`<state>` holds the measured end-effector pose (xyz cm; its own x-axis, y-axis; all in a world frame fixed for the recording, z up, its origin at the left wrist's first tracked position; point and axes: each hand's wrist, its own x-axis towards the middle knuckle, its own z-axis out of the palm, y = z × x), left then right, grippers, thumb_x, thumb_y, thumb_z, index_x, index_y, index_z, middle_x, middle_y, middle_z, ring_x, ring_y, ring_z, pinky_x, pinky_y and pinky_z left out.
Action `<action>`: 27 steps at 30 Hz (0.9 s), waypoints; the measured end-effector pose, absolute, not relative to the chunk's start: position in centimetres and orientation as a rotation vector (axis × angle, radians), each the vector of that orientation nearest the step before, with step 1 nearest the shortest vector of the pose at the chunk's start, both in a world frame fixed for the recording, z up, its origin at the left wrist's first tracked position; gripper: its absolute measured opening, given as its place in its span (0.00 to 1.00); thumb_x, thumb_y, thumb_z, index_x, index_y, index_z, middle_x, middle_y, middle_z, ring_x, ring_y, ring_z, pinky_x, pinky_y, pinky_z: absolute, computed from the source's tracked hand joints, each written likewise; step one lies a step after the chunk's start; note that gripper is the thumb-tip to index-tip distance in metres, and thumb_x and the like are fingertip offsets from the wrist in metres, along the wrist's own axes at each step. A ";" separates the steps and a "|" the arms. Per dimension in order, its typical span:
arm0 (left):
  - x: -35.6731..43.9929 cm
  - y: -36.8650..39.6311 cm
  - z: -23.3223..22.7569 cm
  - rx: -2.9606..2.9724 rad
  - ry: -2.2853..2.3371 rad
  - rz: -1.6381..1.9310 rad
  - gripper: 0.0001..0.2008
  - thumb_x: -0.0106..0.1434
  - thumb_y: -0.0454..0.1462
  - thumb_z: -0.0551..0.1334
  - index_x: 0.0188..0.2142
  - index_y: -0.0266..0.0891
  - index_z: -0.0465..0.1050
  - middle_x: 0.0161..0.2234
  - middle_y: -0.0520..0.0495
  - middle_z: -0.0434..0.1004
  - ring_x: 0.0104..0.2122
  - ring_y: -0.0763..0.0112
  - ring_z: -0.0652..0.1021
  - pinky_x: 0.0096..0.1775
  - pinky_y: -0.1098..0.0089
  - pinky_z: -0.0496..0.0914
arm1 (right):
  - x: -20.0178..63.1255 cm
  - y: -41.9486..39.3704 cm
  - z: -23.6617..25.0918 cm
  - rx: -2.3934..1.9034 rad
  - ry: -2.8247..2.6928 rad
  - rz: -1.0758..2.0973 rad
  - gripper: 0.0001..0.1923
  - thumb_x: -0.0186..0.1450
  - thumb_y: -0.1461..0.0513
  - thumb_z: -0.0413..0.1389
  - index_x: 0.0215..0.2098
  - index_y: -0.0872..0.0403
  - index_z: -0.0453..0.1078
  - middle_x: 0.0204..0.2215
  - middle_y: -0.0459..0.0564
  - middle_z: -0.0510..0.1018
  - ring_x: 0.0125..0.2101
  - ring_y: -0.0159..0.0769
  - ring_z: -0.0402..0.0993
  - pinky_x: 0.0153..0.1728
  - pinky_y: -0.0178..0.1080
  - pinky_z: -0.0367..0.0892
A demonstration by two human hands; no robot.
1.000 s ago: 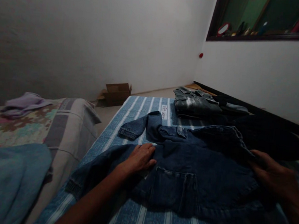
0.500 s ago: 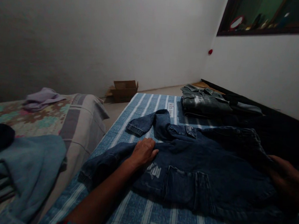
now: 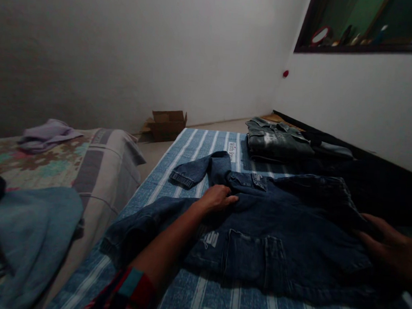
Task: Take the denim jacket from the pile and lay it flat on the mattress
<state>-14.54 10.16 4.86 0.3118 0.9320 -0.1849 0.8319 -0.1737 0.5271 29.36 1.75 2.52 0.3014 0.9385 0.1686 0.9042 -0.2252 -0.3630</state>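
Observation:
Dark blue denim cargo jeans (image 3: 302, 236) lie on a striped blue bedspread, with the elastic leg cuffs to the left and the waist to the right. One leg, bent, lies farther from me; the nearer leg has a pale print and a large pocket. My left hand (image 3: 219, 198) rests on the upper edge of the nearer leg, thumb held apart, fingers over the fabric. At the waist end, my right hand (image 3: 393, 245) holds the jeans' edge between thumb and fingers; shadow hides part of it.
The striped bedspread (image 3: 203, 295) covers the surface under the jeans. Folded denim clothes (image 3: 277, 138) are stacked at the far right. To the left, another bed (image 3: 113, 162) holds light blue clothing (image 3: 42, 228) and a lilac garment (image 3: 47, 134). A cardboard box (image 3: 167, 125) stands by the wall.
My left hand has slid to the right and slightly away across the jeans. My right hand stays at the waist end. The view has shifted slightly.

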 end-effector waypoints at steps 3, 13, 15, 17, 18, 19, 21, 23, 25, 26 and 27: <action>-12.6 11.5 4.5 1.943 1.460 0.254 0.19 0.60 0.48 0.57 0.21 0.37 0.71 0.19 0.52 0.66 0.23 0.71 0.70 0.26 0.71 0.59 | 29.0 1.7 3.2 -2.177 -1.638 0.139 0.28 0.51 0.45 0.51 0.48 0.44 0.68 0.28 0.50 0.80 0.25 0.49 0.76 0.26 0.43 0.67; -10.7 12.5 3.7 1.654 1.244 0.363 0.18 0.52 0.49 0.62 0.19 0.38 0.67 0.16 0.56 0.60 0.17 0.77 0.61 0.20 0.72 0.53 | 26.2 -0.1 3.5 -2.110 -1.796 -0.598 0.24 0.65 0.50 0.44 0.52 0.54 0.66 0.44 0.62 0.77 0.40 0.56 0.75 0.36 0.51 0.69; -10.5 12.5 3.8 1.645 1.232 0.383 0.18 0.51 0.50 0.63 0.19 0.38 0.65 0.16 0.57 0.59 0.17 0.78 0.61 0.20 0.72 0.53 | 23.5 -1.5 3.4 -1.865 -1.856 -0.683 0.19 0.66 0.53 0.48 0.48 0.57 0.68 0.44 0.62 0.76 0.44 0.54 0.73 0.43 0.50 0.68; -10.2 12.5 3.9 1.651 1.218 0.403 0.18 0.50 0.50 0.64 0.19 0.39 0.64 0.16 0.57 0.60 0.17 0.77 0.61 0.20 0.73 0.53 | 19.8 -3.1 2.9 -1.509 -2.052 -0.522 0.12 0.65 0.57 0.52 0.45 0.54 0.68 0.39 0.56 0.78 0.41 0.45 0.75 0.46 0.46 0.68; -10.1 12.5 4.0 1.659 1.211 0.413 0.18 0.50 0.49 0.64 0.19 0.39 0.64 0.15 0.57 0.60 0.17 0.77 0.62 0.21 0.73 0.53 | 17.7 -3.9 2.6 -1.343 -2.164 -0.374 0.09 0.66 0.60 0.52 0.44 0.52 0.68 0.38 0.53 0.78 0.40 0.41 0.75 0.46 0.43 0.68; -9.9 12.4 4.1 1.670 1.205 0.423 0.17 0.50 0.49 0.64 0.18 0.39 0.63 0.15 0.57 0.60 0.17 0.76 0.62 0.21 0.73 0.54 | 15.7 -4.6 2.2 -1.204 -2.259 -0.240 0.09 0.66 0.62 0.51 0.44 0.51 0.68 0.38 0.51 0.79 0.41 0.39 0.75 0.46 0.42 0.68; -9.6 12.3 4.2 1.703 1.187 0.450 0.16 0.50 0.45 0.64 0.17 0.40 0.61 0.16 0.56 0.61 0.20 0.73 0.67 0.24 0.73 0.59 | 12.2 -5.7 1.4 -1.028 -2.387 -0.065 0.10 0.63 0.64 0.51 0.42 0.52 0.69 0.39 0.52 0.78 0.41 0.39 0.74 0.44 0.42 0.69; -9.4 12.3 4.2 1.748 1.162 0.485 0.15 0.50 0.40 0.63 0.16 0.40 0.59 0.18 0.54 0.64 0.29 0.68 0.73 0.30 0.73 0.64 | 9.9 -6.3 0.5 -1.026 -2.430 -0.086 0.13 0.61 0.66 0.52 0.44 0.52 0.69 0.40 0.52 0.78 0.42 0.39 0.74 0.43 0.41 0.70; -9.2 12.2 4.1 1.802 1.141 0.522 0.14 0.50 0.36 0.62 0.15 0.40 0.58 0.20 0.53 0.67 0.38 0.65 0.75 0.38 0.72 0.65 | 8.9 -6.6 -0.2 -1.084 -2.420 -0.233 0.18 0.59 0.70 0.49 0.46 0.53 0.68 0.43 0.53 0.78 0.44 0.40 0.73 0.43 0.40 0.70; -9.1 12.2 4.0 1.830 1.138 0.537 0.14 0.50 0.35 0.62 0.15 0.40 0.57 0.20 0.53 0.67 0.41 0.64 0.75 0.40 0.72 0.65 | 8.7 -6.6 -0.5 -1.109 -2.402 -0.315 0.19 0.59 0.72 0.48 0.47 0.54 0.67 0.43 0.54 0.78 0.44 0.41 0.73 0.42 0.40 0.70; -9.0 12.2 3.9 1.860 1.139 0.546 0.14 0.50 0.34 0.61 0.15 0.40 0.57 0.20 0.53 0.67 0.42 0.64 0.75 0.42 0.72 0.65 | 8.6 -6.5 -0.7 -1.126 -2.384 -0.382 0.21 0.58 0.73 0.46 0.47 0.54 0.67 0.43 0.54 0.78 0.44 0.41 0.73 0.41 0.40 0.69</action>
